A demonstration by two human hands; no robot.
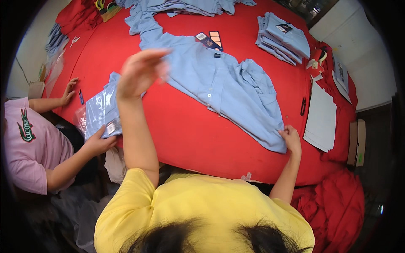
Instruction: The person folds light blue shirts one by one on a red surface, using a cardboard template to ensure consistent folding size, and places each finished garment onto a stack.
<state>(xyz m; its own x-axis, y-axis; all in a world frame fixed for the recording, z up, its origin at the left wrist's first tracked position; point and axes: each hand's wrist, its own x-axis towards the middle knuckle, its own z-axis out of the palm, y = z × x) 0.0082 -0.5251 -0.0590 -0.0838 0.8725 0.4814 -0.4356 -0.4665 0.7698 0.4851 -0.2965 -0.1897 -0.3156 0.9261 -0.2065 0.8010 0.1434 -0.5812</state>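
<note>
Apparently pinched blue shirt [236, 101] with right hand [291, 137] near front edge of desk [181, 130]; held left hand [141, 71] up, unclenched, empty; perhaps risked creases through one-sided pulling.

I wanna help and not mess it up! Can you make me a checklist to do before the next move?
1. Right hand at the blue shirt's edge: ok.
2. Left hand touching the shirt: cannot tell, it's blurred.
3. Shirt free of wrinkles: not ok, creases show.
4. Folded stack apart from the shirt: ok.
5. White sheets clear of the shirt: ok.
</note>
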